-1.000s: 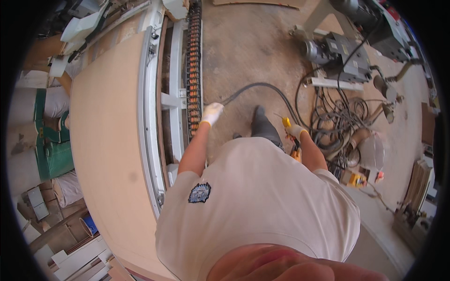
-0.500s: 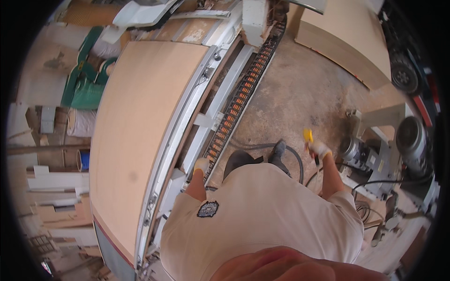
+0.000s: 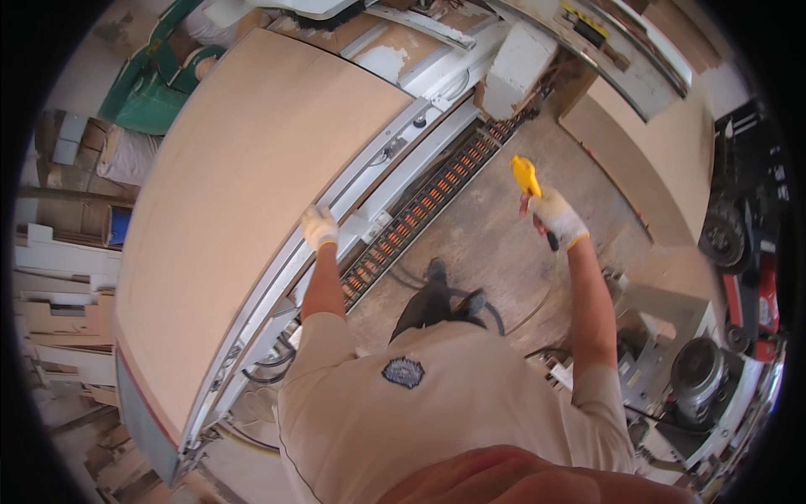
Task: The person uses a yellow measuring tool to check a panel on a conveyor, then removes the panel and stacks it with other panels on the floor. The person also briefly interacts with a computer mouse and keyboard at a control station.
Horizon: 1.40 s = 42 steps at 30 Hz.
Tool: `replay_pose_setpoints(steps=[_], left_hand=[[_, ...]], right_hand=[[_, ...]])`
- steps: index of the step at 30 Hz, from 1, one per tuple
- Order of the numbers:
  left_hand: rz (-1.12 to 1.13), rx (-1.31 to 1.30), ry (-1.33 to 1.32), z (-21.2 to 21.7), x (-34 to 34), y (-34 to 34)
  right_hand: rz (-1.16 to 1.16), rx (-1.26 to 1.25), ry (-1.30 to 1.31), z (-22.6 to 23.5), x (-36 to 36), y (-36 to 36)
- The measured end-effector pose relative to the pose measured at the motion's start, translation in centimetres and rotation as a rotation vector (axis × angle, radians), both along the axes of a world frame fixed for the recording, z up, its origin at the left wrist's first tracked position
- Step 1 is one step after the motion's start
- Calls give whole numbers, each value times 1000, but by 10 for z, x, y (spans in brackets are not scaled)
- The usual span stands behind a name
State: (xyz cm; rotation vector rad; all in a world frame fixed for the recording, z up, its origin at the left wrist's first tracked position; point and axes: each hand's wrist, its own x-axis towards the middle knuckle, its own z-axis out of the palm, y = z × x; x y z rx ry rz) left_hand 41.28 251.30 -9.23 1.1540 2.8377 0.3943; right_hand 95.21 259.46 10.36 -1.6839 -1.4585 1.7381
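My right hand (image 3: 556, 217), in a white glove with bare fingertips, is closed round a yellow hand tool with a black end (image 3: 525, 175). Its yellow head sticks out beyond my fingers, and the tool's exact kind is unclear. I hold it up over the concrete floor, to the right of the machine. My left hand (image 3: 320, 227), gloved too, rests with its fingers laid out on the near edge of a large pale wood panel (image 3: 243, 160). This panel lies on the machine bed, along a metal rail (image 3: 348, 176).
A black cable chain (image 3: 428, 206) with orange parts runs beside the bed. Pale boards (image 3: 646, 160) stand at the far right. Grey motors (image 3: 698, 370) sit at the lower right, near a red and black vehicle (image 3: 726, 235). A dark hose (image 3: 494, 315) lies by my feet.
My left hand has moved forward from low beside the machine onto the panel's edge. My right hand has gone forward and up with the yellow tool. The view has shifted as my body moved.
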Motion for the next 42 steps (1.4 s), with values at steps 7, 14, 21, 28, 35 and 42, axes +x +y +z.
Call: replay_pose_setpoints(steps=[7, 14, 21, 28, 35, 42], left_hand=[[24, 71, 146, -15, -71, 24], [-68, 237, 276, -39, -85, 12], [-72, 239, 307, -38, -85, 12], [-94, 298, 388, -56, -88, 13], [-28, 108, 321, -67, -99, 17], [-75, 73, 297, -61, -101, 19]], right_hand=[[53, -126, 28, -4, -67, 16], [192, -197, 160, -46, -159, -13], [407, -226, -28, -92, -200, -71], [461, -638, -387, -220, -76, -202], [229, -928, -575, -362, -4, -328], [-3, -1045, -437, -420, -30, -365]])
